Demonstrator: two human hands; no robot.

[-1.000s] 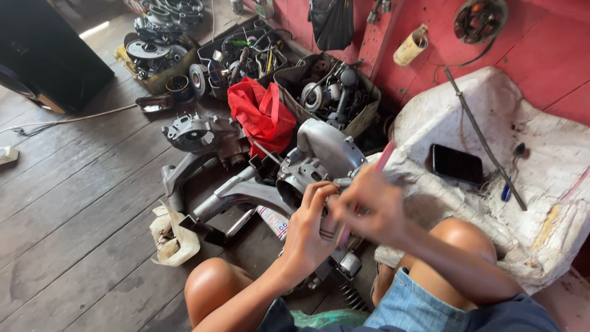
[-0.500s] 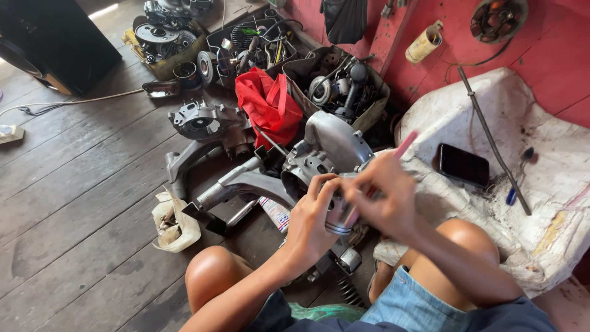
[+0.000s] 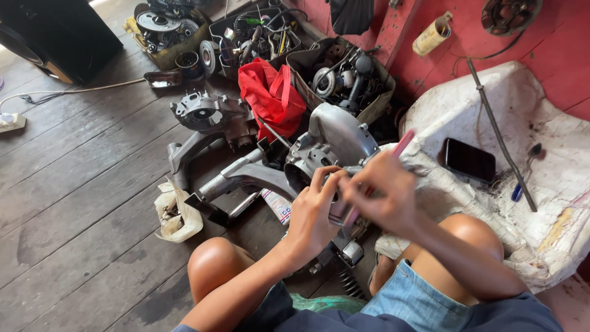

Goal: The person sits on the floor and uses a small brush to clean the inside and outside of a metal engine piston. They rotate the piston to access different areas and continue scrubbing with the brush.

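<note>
One grey engine casing (image 3: 335, 138) on the wooden floor (image 3: 80, 184) between the knees, one more casing (image 3: 200, 114) further off, one red bag (image 3: 270, 98), one black phone (image 3: 470, 160) on the white cushion (image 3: 553, 184). Left hand (image 3: 316, 215) grasps a small ribbed metal part (image 3: 339, 216) just in front of the near casing. Right hand (image 3: 381, 193), fingers curled, pinches one pink tool (image 3: 399, 147) angled up-right, tip against that part.

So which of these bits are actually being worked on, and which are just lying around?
In use:
left hand gripping the metal cylinder part
right hand holding the pink-handled tool
grey engine casing

Lying about:
red bag
black phone
second engine casing
boxes of spare parts
long metal rod
</note>
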